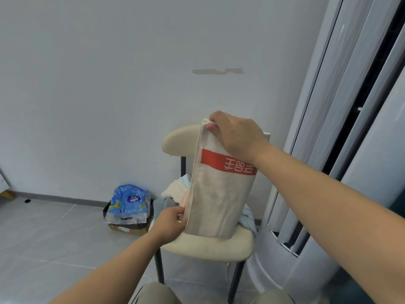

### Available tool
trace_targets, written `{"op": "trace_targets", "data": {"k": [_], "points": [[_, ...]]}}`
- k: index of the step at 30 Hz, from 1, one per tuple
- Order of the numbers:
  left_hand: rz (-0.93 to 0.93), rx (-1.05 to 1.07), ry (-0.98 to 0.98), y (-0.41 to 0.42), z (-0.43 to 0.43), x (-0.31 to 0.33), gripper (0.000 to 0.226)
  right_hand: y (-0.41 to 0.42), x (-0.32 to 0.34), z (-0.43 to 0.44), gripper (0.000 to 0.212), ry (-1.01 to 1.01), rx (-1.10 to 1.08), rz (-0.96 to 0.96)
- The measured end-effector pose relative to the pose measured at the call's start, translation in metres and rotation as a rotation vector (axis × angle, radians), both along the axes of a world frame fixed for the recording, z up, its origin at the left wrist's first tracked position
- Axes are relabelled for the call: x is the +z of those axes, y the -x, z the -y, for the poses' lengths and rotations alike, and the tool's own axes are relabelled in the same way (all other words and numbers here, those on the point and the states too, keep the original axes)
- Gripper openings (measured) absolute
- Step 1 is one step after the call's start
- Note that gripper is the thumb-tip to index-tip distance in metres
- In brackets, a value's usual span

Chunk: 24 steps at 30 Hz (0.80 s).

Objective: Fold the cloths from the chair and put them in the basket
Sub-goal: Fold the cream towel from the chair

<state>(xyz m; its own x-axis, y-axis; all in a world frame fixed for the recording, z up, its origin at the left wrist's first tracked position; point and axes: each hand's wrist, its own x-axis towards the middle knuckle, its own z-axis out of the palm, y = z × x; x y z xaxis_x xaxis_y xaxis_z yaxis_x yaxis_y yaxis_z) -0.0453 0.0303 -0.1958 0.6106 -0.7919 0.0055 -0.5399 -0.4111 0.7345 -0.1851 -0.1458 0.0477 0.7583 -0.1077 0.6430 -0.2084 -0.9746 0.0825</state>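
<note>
Towel [219,198] hangs pinched by right hand [236,134] above and left hand [171,220] below, screening cloths [175,189] on chair [210,246]; blue packet [129,200] beside.

The cloth [219,200] you held carried a red band [215,159] with white Chinese characters woven into it. The characters appeared upside down from your viewpoint. Three showed, and none could be read with certainty. The wrist of your right hand [236,133] covered the right end of the row. The blue package [129,194] by the wall bore a dark oval logo [133,199] with white characters, too small to read. The cardboard box [140,231] beneath it carried a white label [122,228], which was illegible.
</note>
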Motion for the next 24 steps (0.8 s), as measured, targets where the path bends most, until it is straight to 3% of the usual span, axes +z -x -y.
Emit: {"op": "trace_targets", "data": {"k": [8,11,12,16,18,21,24], "points": [[-0.103,0.057,-0.119,-0.027,-0.024,-0.008,0.019,0.013,-0.005,0.021,0.040,-0.041,-0.050,0.012],[-0.009,0.046,-0.099,-0.028,-0.032,-0.004,0.008,0.017,-0.014,0.032,0.041,-0.072,-0.078,0.009],[0.033,0.017,-0.095,-0.025,-0.032,0.000,0.012,0.016,-0.016,0.033,0.041,-0.071,-0.075,0.016],[0.140,-0.112,-0.076,-0.010,-0.024,0.005,0.067,0.010,-0.015,0.030,0.039,-0.013,-0.015,0.085],[0.118,-0.159,0.002,0.003,-0.017,0.008,0.077,0.007,-0.012,0.026,0.038,0.046,0.032,0.123],[0.089,-0.146,0.160,0.022,-0.005,0.012,0.067,0.005,-0.008,0.022,0.036,0.113,0.068,0.165],[0.039,-0.113,0.180,0.027,0.006,0.005,0.021,0.006,-0.007,0.022,0.036,0.128,0.086,0.198]]}}
